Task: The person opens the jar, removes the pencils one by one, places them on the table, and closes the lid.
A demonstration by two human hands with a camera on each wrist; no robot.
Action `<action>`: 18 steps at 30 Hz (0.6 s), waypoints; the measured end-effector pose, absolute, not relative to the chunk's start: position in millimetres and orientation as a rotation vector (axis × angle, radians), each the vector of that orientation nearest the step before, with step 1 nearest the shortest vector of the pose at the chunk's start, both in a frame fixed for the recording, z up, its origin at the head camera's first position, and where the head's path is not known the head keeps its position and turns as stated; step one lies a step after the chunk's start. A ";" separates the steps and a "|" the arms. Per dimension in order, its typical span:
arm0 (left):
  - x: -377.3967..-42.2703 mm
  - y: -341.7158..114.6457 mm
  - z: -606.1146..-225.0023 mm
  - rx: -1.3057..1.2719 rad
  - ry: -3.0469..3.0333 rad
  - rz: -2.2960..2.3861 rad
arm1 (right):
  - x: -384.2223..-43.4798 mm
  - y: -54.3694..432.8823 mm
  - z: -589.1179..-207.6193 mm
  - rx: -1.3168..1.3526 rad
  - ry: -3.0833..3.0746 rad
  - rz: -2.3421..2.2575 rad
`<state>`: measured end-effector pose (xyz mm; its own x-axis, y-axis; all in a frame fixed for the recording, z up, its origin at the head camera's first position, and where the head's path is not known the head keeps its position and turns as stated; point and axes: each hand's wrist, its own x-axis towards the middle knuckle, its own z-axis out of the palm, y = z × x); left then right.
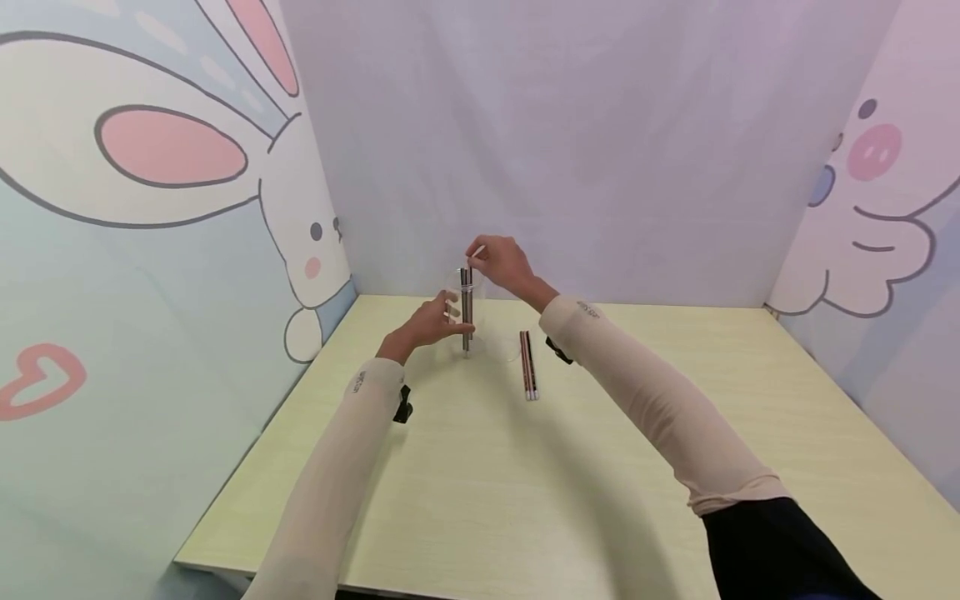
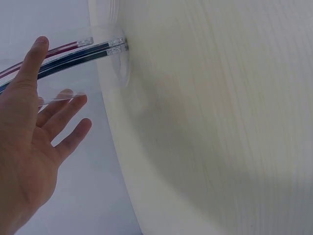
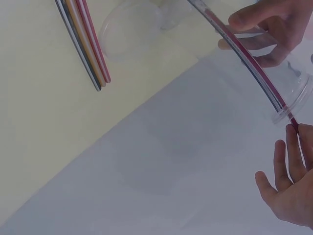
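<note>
My left hand [image 1: 429, 322] grips an upright clear plastic tube container [image 2: 108, 73] around its side, thumb on one side and fingers on the other. Inside stand two dark pencils [image 2: 80, 59] and a red pencil [image 2: 63, 48], their lower ends near the container's bottom. Above the rim, my right hand [image 1: 504, 262] pinches the top end of the red pencil [image 3: 294, 122], most of which is inside the container. Several loose pencils [image 1: 529, 367] lie side by side on the table, right of the container; in the right wrist view they look dark, orange and pink.
A clear round lid [image 3: 128, 34] lies on the light wooden table [image 1: 600, 467] between the container and the loose pencils. Behind the table's far edge hangs a pale backdrop [image 1: 637, 167]. Cartoon-printed side panels [image 1: 150, 275] stand left and right.
</note>
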<state>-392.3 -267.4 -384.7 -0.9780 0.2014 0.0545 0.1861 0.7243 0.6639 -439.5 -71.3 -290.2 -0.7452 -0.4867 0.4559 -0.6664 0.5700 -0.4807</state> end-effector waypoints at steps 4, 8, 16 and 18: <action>-392.5 -268.5 -385.3 0.333 2.886 1.121 | -441.7 -68.0 -283.4 0.957 -2.513 0.946; -392.6 -271.4 -387.5 0.337 2.872 1.139 | -443.8 -67.3 -276.9 0.962 -2.488 0.948; -396.1 -273.3 -388.8 0.342 2.876 1.140 | -443.4 -62.4 -261.0 0.960 -2.451 0.967; -397.0 -273.1 -389.1 0.344 2.878 1.136 | -443.0 -60.0 -257.2 0.959 -2.451 0.971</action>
